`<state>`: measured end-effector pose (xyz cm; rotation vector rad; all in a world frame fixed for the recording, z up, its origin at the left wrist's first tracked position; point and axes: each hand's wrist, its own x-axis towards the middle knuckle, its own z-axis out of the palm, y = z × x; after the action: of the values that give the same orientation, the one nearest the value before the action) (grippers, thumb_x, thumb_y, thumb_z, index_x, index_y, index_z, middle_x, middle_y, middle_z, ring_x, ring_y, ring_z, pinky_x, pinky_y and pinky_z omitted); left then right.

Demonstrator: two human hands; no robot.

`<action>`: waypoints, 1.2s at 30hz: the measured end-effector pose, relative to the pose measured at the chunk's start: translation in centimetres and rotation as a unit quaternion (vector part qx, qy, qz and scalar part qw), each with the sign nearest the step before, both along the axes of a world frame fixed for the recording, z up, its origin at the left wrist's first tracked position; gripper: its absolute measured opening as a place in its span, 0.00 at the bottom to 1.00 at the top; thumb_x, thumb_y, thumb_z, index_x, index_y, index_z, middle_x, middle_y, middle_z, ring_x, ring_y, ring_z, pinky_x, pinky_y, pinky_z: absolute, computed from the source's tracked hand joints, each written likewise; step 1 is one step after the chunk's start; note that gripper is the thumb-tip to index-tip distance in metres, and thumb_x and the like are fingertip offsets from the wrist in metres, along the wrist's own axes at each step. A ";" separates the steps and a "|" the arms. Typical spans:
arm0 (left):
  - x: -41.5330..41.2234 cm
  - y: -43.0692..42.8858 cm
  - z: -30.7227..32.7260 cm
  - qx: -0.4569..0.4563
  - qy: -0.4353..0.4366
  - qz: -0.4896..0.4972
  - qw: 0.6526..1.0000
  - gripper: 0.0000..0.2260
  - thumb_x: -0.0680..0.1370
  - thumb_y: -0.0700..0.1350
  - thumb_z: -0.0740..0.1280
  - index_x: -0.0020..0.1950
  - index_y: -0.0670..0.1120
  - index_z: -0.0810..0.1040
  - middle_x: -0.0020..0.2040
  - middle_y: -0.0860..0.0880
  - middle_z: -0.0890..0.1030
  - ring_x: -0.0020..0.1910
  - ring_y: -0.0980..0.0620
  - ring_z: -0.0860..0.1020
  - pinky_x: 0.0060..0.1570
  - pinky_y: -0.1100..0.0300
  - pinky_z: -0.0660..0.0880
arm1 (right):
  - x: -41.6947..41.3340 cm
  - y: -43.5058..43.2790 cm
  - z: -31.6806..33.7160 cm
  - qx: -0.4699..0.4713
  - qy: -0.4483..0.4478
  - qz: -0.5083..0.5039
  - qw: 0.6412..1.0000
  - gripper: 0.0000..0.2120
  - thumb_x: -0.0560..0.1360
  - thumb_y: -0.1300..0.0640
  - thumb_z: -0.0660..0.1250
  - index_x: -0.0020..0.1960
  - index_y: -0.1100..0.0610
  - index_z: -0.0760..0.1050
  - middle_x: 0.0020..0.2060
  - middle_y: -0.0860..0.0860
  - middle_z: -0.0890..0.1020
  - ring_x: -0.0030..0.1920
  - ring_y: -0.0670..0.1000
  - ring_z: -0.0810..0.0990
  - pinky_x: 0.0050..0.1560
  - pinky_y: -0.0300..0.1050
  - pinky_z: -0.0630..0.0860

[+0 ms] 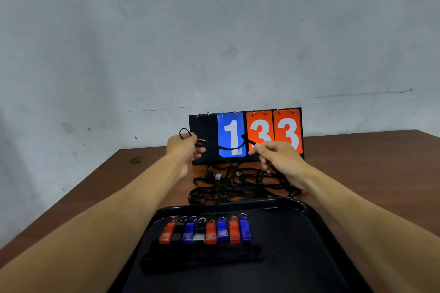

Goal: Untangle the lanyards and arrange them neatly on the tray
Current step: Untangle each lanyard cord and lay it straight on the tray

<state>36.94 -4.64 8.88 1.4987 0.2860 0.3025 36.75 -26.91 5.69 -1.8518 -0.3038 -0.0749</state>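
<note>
Along the near edge of the table (357, 162), a black tray (297, 257) is being used to carry a row of eight whistles (206, 232), red, black and blue, each laid lengthwise with its key ring pointing toward the far rim. Just nearer than the whistles, a dark bundle (202, 257) of black cords is being carried crosswise on the same tray; whether it is touching the whistles cannot be told. Beyond the tray's far rim, the tangled lanyards (238, 185) are being left in a loose heap on the table, between the tray and a scoreboard (232, 135) standing toward the far edge and showing 1, 3, 3. Above that heap, one cord (232, 149) is being stretched between the two hands. At the left hand (184, 150), the fingers are being curled round the cord, with a small loop of it being held up above the knuckles. At the right hand (278, 157), the cord is being pinched between thumb and forefinger, the other fingers being kept loosely bent. A strand is being trailed from the left hand down into the heap.
</note>
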 end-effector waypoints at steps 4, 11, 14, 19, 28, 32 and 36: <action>-0.9 -0.2 0.5 0.043 0.022 -0.066 0.997 0.12 0.79 0.37 0.62 0.61 0.37 0.71 0.52 0.39 0.80 0.37 0.50 0.79 0.35 0.61 0.76 | -1.1 -0.2 1.9 -0.007 -0.016 0.022 1.000 0.12 0.80 0.53 0.61 0.49 0.58 0.81 0.30 0.49 0.75 0.26 0.44 0.69 0.28 0.36 0.66; -5.8 -2.0 3.4 0.132 0.014 -0.193 0.972 0.33 0.74 0.29 0.63 0.76 0.43 0.55 0.69 0.44 0.71 0.66 0.48 0.70 0.67 0.54 0.68 | -5.1 0.2 6.5 0.033 -0.034 0.074 0.996 0.12 0.80 0.54 0.61 0.45 0.58 0.80 0.30 0.48 0.77 0.24 0.45 0.62 0.25 0.37 0.58; -8.5 -3.0 4.4 0.207 0.013 -0.265 0.942 0.34 0.71 0.30 0.67 0.75 0.48 0.62 0.70 0.49 0.69 0.69 0.50 0.66 0.65 0.57 0.66 | -7.0 0.3 7.9 0.037 -0.037 0.100 0.994 0.12 0.80 0.54 0.62 0.43 0.56 0.81 0.30 0.48 0.78 0.24 0.45 0.62 0.25 0.37 0.59; -12.3 -4.2 5.5 0.251 0.002 -0.362 0.898 0.26 0.71 0.42 0.74 0.68 0.47 0.72 0.65 0.52 0.76 0.65 0.55 0.72 0.62 0.61 0.69 | -10.6 -0.2 10.1 0.035 -0.044 0.112 0.992 0.12 0.80 0.53 0.62 0.43 0.57 0.80 0.33 0.51 0.79 0.25 0.46 0.64 0.27 0.38 0.61; -18.4 -6.6 5.7 0.260 -0.011 -0.384 0.886 0.10 0.79 0.42 0.65 0.57 0.40 0.78 0.49 0.44 0.85 0.49 0.49 0.83 0.50 0.57 0.76 | -15.5 -1.1 13.5 0.069 -0.064 0.090 0.992 0.12 0.79 0.54 0.62 0.44 0.58 0.81 0.32 0.50 0.79 0.25 0.45 0.65 0.24 0.36 0.62; -20.5 -6.5 6.3 0.214 -0.035 -0.360 0.907 0.10 0.78 0.40 0.66 0.58 0.39 0.77 0.44 0.44 0.84 0.43 0.49 0.82 0.43 0.60 0.75 | -16.9 -1.6 13.6 0.049 -0.053 0.054 0.996 0.12 0.79 0.55 0.62 0.45 0.60 0.81 0.31 0.51 0.78 0.25 0.46 0.65 0.23 0.37 0.62; -22.1 -6.0 6.7 0.216 -0.063 -0.344 0.912 0.22 0.72 0.37 0.72 0.64 0.46 0.71 0.43 0.41 0.83 0.41 0.45 0.80 0.48 0.49 0.73 | -17.9 -2.1 13.0 0.012 -0.021 0.022 0.999 0.12 0.79 0.56 0.63 0.47 0.63 0.81 0.32 0.52 0.77 0.23 0.46 0.64 0.21 0.37 0.62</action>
<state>14.88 -10.66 15.60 1.9008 -0.4461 -0.1185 18.86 -28.97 18.73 -1.8213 -0.3703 -0.0864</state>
